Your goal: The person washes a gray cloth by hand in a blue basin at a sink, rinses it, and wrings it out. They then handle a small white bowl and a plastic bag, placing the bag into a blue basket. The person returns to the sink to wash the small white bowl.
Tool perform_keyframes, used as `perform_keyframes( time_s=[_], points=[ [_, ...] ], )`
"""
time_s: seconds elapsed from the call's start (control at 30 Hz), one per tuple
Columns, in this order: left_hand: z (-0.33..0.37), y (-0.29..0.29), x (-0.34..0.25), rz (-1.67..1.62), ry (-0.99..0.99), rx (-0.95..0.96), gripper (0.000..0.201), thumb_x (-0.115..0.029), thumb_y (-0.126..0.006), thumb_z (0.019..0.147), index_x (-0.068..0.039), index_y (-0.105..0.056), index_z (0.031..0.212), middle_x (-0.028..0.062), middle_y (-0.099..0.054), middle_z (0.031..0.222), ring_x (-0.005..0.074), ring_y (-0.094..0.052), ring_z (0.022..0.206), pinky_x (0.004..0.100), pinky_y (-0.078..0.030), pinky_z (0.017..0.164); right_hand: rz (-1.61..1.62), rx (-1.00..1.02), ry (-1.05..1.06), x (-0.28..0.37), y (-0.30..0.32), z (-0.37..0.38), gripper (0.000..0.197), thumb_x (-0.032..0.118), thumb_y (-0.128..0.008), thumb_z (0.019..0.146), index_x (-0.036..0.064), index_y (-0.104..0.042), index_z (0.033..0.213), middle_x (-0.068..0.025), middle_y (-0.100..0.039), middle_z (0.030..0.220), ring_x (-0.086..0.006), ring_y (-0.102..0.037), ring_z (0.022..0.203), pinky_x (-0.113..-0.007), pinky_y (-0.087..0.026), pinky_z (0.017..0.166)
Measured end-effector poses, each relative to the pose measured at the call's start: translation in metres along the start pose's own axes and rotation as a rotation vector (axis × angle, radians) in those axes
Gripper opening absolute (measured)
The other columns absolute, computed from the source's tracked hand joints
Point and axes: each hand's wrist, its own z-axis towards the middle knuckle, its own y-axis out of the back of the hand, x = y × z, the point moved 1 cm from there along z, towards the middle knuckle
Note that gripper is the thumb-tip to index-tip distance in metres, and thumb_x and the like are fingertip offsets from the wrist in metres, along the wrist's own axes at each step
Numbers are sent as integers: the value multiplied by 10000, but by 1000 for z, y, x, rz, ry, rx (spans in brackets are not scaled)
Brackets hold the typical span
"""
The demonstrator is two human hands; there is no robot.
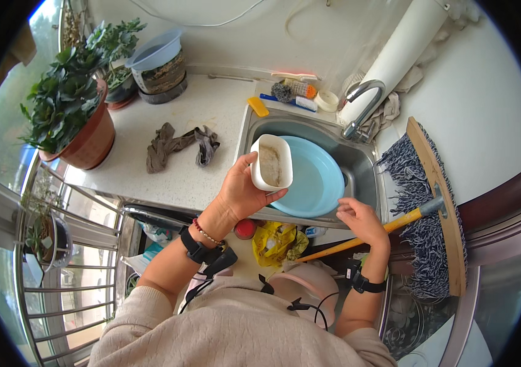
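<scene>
My left hand [240, 186] grips a small white rectangular container [257, 160], tilted so its inside shows. Brownish residue coats its bottom. Just behind and to the right, a light-blue round basin [318, 177] sits in the steel sink [358, 156] with what looks like water in it. The container overlaps the basin's left part from my view. At the basin's right front rim is my right hand [361, 221], loosely curled with its fingers apart and nothing visible in it. Whether it touches the rim I cannot tell.
A curved faucet [367, 92] rises behind the sink, near brushes and a scouring ball [282, 92]. Crumpled grey-brown cloths [175, 145] lie on the counter [132, 174], beside potted plants [83, 131]. A mop [450, 214] leans at the right; a yellow bag [276, 244] lies below.
</scene>
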Motion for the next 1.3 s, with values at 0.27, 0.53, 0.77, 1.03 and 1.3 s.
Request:
perform_keyframes(
  time_s=[0.27,0.53,0.77,1.03,1.3],
  points=[
    [135,23,-2,298,338,-250,512,-618,-549,900,-253,-529,1259,28,-551,1217,232,-515,1093,396,-450,862,37,133,-113,7,39,124,377,184,-662,910,-7,-589,1226,-105,-687,1012,-169,-643,916,-311,-515,809],
    [214,75,-10,404,473,-563,569,-531,-658,870,-176,-496,1284,117,-534,1250,308,-546,1113,472,-496,896,-31,-17,-35,-33,10,327,450,244,-703,856,-14,-600,1211,-191,-675,1085,-270,-652,1008,-361,-505,890],
    [260,105,-11,489,460,-689,552,-535,-578,896,-132,-506,1267,132,-570,1206,317,-564,1084,486,-511,851,-391,-282,238,-5,-58,477,630,270,-725,825,182,-476,1397,-215,-416,1398,-390,-509,1216,-437,-474,976],
    [281,154,-16,617,465,-739,550,-514,-518,907,-64,-541,1223,149,-612,1139,327,-622,973,465,-544,719,-117,-484,580,1,-54,469,306,90,-704,718,109,-631,1016,-136,-549,986,-368,-573,915,-436,-501,805],
    [309,196,1,861,449,-806,583,-339,-623,880,39,-492,1304,214,-540,1275,423,-568,1113,602,-533,845,-54,445,-514,-144,-76,352,476,243,-739,726,63,-558,1128,-181,-644,1044,-285,-661,898,-432,-582,664]
  ],
)
